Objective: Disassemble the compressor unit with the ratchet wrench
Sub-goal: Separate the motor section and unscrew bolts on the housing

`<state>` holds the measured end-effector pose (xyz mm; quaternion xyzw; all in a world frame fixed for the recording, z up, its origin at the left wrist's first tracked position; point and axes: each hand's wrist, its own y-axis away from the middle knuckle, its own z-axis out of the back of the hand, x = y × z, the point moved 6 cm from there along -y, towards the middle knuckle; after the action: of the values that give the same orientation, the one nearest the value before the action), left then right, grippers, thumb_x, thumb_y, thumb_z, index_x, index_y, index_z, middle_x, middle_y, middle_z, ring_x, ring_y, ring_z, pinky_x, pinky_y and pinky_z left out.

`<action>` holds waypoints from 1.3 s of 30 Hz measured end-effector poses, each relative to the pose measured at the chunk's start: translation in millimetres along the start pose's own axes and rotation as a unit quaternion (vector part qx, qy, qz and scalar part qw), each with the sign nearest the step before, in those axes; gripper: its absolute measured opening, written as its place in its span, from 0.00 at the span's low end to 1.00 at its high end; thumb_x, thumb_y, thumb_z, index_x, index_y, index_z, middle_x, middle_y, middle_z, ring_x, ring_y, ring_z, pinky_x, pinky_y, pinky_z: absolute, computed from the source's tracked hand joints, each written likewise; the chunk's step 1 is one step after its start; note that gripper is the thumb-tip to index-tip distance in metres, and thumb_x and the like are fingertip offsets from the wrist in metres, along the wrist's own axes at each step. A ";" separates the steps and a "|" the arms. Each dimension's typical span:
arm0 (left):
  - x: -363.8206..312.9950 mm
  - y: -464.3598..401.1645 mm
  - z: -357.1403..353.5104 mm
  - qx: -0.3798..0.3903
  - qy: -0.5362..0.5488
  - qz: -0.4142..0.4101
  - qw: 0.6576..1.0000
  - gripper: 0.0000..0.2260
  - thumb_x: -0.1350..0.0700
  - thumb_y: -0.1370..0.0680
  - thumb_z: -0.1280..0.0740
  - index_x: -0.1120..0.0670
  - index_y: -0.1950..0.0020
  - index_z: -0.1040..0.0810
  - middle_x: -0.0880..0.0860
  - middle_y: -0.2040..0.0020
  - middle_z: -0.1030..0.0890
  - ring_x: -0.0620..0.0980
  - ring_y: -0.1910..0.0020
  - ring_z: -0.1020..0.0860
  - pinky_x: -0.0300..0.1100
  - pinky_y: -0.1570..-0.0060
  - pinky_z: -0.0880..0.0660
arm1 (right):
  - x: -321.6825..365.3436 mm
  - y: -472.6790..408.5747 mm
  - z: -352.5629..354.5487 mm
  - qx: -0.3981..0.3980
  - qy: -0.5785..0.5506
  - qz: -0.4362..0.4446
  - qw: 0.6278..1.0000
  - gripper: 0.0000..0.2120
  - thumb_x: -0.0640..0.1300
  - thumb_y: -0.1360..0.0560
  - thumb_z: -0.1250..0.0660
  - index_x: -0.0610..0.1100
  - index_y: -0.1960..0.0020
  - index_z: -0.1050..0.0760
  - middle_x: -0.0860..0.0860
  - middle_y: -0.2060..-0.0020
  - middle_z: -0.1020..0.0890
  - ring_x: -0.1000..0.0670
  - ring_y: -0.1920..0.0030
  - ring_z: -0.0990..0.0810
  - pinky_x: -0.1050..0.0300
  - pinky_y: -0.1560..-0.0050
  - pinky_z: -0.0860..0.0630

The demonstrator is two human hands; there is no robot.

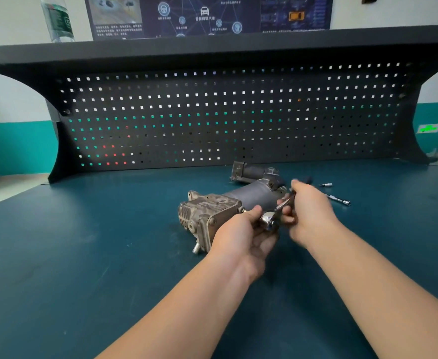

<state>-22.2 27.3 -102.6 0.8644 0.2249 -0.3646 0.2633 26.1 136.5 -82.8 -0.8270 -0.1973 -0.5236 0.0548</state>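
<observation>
At far left we have a wide stretch of bare blue mat [83, 255], running out to the bench's left edge, where the floor shows beyond. Up on the shelf above the pegboard [225, 117] stands a bottle [57, 19].

Near the middle of the mat lies the compressor [212, 213] on its side, its finned metal end toward the left and its grey cylinder pointing back and right. Our left hand [241, 237] sits just right of the metal end, fingers curled under the chrome head of the ratchet [272, 220]; thumb on top. Our right hand [308, 211] is closed around the ratchet's handle, which slants up and back over the cylinder. The hand is blurred, so finger detail is unclear.

Behind the compressor, near the pegboard's foot, lies a second dark part [254, 173]. Just right of our right hand rest a small bit [326, 185] and an extension bar [339, 199], apart from each other. Beyond them the mat is open to the right edge.
</observation>
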 end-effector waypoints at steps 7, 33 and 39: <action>1.1 -1.2 1.4 0.011 -0.003 -0.006 1.000 0.09 0.57 0.22 0.34 0.62 0.51 0.19 0.57 0.60 0.16 0.52 0.63 0.17 0.43 0.61 0.19 | 43.6 57.6 -29.0 0.146 0.190 0.466 0.852 0.11 0.55 0.23 0.39 0.51 0.60 0.30 0.57 0.72 0.24 0.56 0.71 0.27 0.61 0.69 0.30; 2.1 -3.3 2.8 -0.015 0.003 -0.003 1.000 0.12 0.58 0.23 0.34 0.64 0.42 0.23 0.60 0.52 0.18 0.53 0.59 0.20 0.42 0.62 0.23 | -15.0 -2.2 -0.7 -0.006 -0.042 -0.053 0.998 0.13 0.49 0.20 0.41 0.44 0.61 0.32 0.46 0.72 0.28 0.56 0.85 0.35 0.68 0.83 0.41; 1.1 -4.3 4.4 0.002 0.000 -0.006 1.000 0.07 0.57 0.23 0.33 0.61 0.53 0.19 0.55 0.65 0.16 0.50 0.67 0.18 0.41 0.67 0.20 | 40.1 58.7 -29.8 0.139 0.192 0.482 0.844 0.12 0.57 0.24 0.39 0.50 0.60 0.31 0.54 0.73 0.25 0.54 0.71 0.27 0.59 0.68 0.30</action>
<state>-26.3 28.1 -107.3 0.8635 0.2296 -0.3667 0.2592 38.5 84.6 -27.1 -0.6843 0.1697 -0.5471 0.4512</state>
